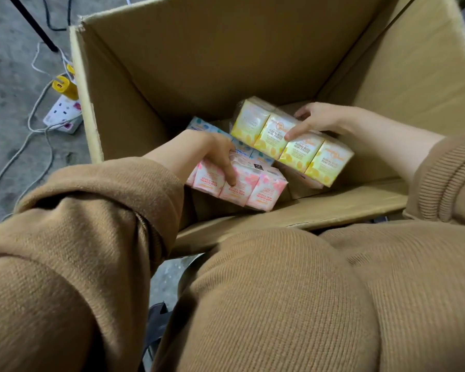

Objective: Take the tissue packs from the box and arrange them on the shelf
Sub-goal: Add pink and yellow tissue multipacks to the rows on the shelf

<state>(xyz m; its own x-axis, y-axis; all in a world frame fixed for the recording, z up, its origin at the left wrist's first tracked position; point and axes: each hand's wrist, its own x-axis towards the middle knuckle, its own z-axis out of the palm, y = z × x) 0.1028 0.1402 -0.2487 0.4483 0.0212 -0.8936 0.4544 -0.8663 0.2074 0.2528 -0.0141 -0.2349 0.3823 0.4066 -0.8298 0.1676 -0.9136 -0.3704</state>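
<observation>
Both hands are down inside the open cardboard box (199,63), so the step in hand is the pick-up. The left hand (212,154) grips a pink rose-scented mini tissue multipack (253,189): its fingers curl over the top edge and one finger lies down the front, while the thumb is hidden. The right hand (317,120) holds a yellow floral mini tissue multipack (293,146), one digit pressed on the printed face and the others wrapped over the far edge. The yellow pack sits tilted and looks partly lifted. A blue tissue pack (261,157) lies low in the box between the two, partly covered by them. On the concrete floor left of the box is a white power strip (62,114) with cables. No shelf is in view. The next move probably calls for raising both packs straight up past the tall box walls, keeping each grip firm on the slippery wrap, then turning to find the shelf
</observation>
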